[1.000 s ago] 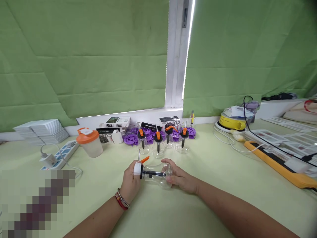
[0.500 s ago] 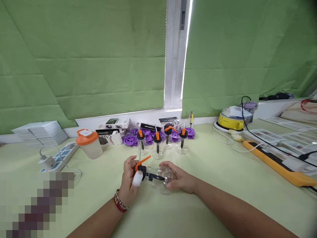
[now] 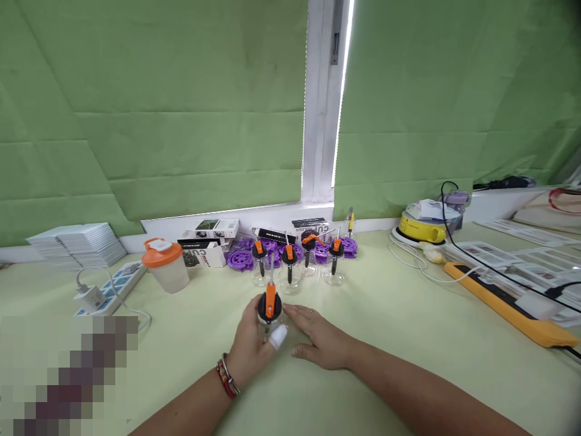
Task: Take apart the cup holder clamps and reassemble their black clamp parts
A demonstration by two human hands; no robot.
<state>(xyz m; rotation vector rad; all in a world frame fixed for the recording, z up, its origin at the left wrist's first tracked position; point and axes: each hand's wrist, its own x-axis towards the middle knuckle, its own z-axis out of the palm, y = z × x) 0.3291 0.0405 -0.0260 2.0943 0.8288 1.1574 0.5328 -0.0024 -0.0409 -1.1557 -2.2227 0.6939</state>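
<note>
My left grip [image 3: 250,342] is wrapped round the clear bottle [image 3: 267,327], thumb across the near side with a white cover [image 3: 278,336] on its tip; my right grip [image 3: 324,339] is spread and holds nothing, its fingertips just beside the bottle, and I cannot tell whether they touch it; the bottle is in front of me above the counter [image 3: 363,387], nearer than the four similar bottles [image 3: 289,277], and whether its base rests on the surface is hidden by my hand.

What could go wrong, as I judge it, is a slip; the wall looks smooth, the covered thumb may press with less feel, and only one hand clearly bears the weight; a tilt could then roll it or knock its base on the counter; pushing it far forward could strike the standing bottles, since the pale rod [image 3: 272,270] reaches toward them; a stray finger could also catch the orange lever [image 3: 270,301] and shift it.

The bottle stands roughly upright, its long axis close to vertical and foreshortened as I look down; the black cap [image 3: 263,312] is uppermost, the base below; the lever and rod point up and away from me, toward the group.
</note>
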